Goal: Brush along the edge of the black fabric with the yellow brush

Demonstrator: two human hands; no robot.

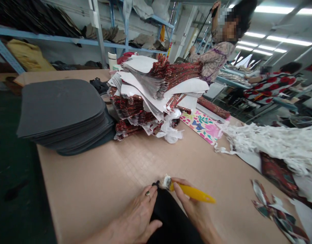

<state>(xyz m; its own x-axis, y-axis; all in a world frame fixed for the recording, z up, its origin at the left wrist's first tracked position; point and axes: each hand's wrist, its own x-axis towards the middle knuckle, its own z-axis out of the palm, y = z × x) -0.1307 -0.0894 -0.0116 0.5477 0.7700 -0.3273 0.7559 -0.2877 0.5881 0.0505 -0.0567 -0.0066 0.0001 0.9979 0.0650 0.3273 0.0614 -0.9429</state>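
Near the front of the table, a piece of black fabric [168, 217] lies between my two hands. My left hand [138, 213] rests flat on its left side, fingertips by a small dark bit at the far tip; a ring shows on one finger. My right hand [188, 203] is closed around a brush with a yellow handle [196, 194]. White stuff coats the brush's bristles [166, 182], which are at the fabric's far tip, close to my left fingertips. Whether the bristles press on the fabric I cannot tell.
A stack of dark grey rounded sheets [61, 105] stands at the left edge. Behind are piled red patterned pieces with white sheets [145, 91]. White strips [278, 142] and patterned scraps [275, 210] lie to the right. One person [217, 57] stands beyond the table; another [273, 84] sits farther off.
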